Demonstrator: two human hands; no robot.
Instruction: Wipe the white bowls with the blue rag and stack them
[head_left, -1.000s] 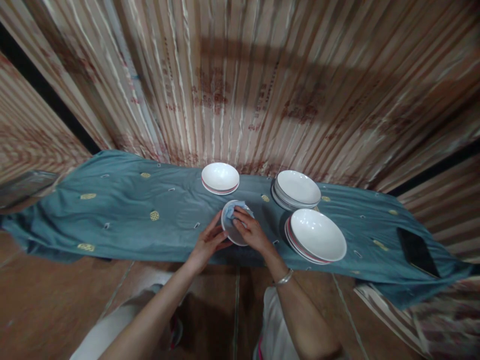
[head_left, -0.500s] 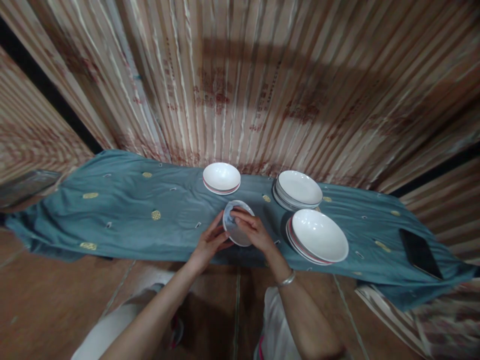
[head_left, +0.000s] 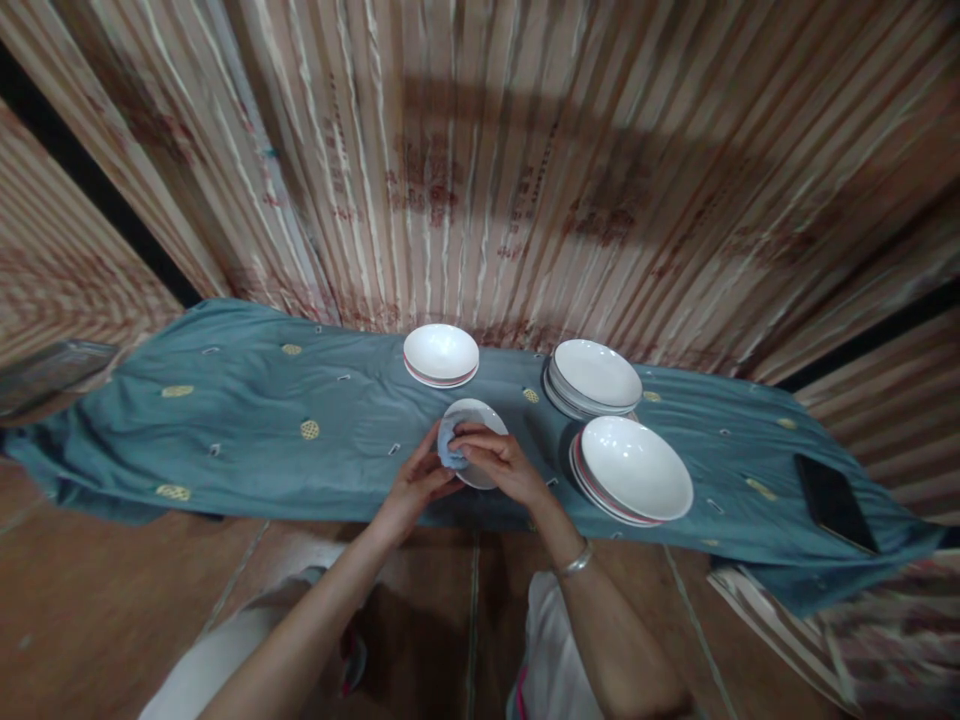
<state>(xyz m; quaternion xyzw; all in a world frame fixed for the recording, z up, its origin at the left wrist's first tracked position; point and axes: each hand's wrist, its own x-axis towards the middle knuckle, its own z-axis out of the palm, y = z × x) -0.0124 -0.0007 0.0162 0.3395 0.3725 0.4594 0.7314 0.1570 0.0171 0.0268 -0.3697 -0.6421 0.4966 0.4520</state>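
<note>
Near the table's front edge, a small white bowl [head_left: 480, 410] is held tilted between my hands. My left hand [head_left: 416, 482] is closed on its left rim, with the thumb low at the near side. A light blue cloth [head_left: 451, 442] is bunched under the fingers of my right hand [head_left: 504, 465], pressed against the bowl's inner left side. The right fingertips and part of the cloth cover the bowl's middle. Just beyond my hands sits a short stack of white bowls [head_left: 441, 352] with a red band showing.
To the right stand a stack of white plates [head_left: 598, 374] and a nearer stack of larger white bowls [head_left: 637, 468]. A black phone [head_left: 836, 502] lies at the right end of the green tablecloth [head_left: 255, 400]. Striped curtains [head_left: 465, 150] hang behind the table.
My right hand has shifted the blue cloth slightly left and down along the bowl's inside, toward its left rim. More of the cloth shows now. My left hand keeps its grip.
</note>
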